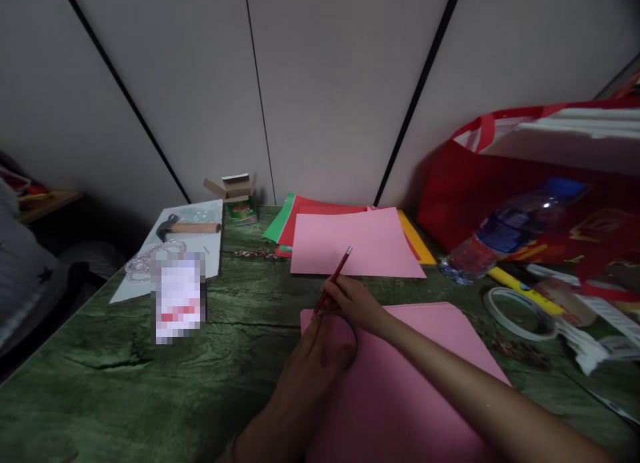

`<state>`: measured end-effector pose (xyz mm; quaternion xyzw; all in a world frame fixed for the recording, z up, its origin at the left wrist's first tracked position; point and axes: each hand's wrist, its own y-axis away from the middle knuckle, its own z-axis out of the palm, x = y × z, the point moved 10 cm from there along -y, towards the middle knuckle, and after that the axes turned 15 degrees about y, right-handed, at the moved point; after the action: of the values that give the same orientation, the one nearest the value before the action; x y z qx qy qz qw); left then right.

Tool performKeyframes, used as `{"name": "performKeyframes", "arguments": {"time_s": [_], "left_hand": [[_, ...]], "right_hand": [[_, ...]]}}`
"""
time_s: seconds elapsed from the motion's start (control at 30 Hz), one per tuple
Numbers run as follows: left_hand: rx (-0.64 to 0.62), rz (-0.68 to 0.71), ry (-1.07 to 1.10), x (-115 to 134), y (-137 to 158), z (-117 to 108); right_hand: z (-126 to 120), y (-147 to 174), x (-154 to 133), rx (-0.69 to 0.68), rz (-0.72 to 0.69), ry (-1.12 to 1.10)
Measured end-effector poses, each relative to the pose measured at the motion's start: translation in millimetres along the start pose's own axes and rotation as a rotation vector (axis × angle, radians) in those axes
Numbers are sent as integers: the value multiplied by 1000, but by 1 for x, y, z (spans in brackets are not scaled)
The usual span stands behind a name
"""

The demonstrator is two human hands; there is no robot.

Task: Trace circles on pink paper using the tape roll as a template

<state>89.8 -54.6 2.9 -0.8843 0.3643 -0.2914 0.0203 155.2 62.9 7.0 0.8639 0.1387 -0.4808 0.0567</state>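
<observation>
My right hand [353, 303] is closed round a red pencil [341, 263] with a metal end. The pencil leans over the upper left corner of a pink paper sheet [410, 396], its tip close to my left fingers. My left hand [313, 366] presses a round, dark-rimmed ring [357, 346] down on that sheet, fingers and thumb bent over it. Most of the ring's left side is hidden under the hand, and whether its middle is hollow or clear I cannot tell. More pink paper [350, 243] lies behind, on top of red, green and yellow sheets.
At the left are a hammer [195, 228] on a white sheet, a bead string [145, 263], a blurred-out phone-like object [180, 296] and an opened small box [243, 209]. A bottle [510, 229], a tape roll [520, 314], a yellow cutter-like tool [525, 289] and a red bag [460, 183] stand right.
</observation>
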Motion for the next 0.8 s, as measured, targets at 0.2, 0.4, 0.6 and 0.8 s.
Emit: {"name": "performKeyframes", "arguments": {"time_s": [0.2,0.4,0.6,0.8], "left_hand": [[50,-65,-14,1,-7,-2],[64,-75,-32,-3,-5,1],[-24,20,-23,5,-9,-6],[-110,-138,-30,1,-23,-8]], "right_hand": [[-9,-1,0,16,-24,14],[-27,4,24,74,35,64],[-49,25,33,186,33,162],[-59,61,35,271,31,55]]}}
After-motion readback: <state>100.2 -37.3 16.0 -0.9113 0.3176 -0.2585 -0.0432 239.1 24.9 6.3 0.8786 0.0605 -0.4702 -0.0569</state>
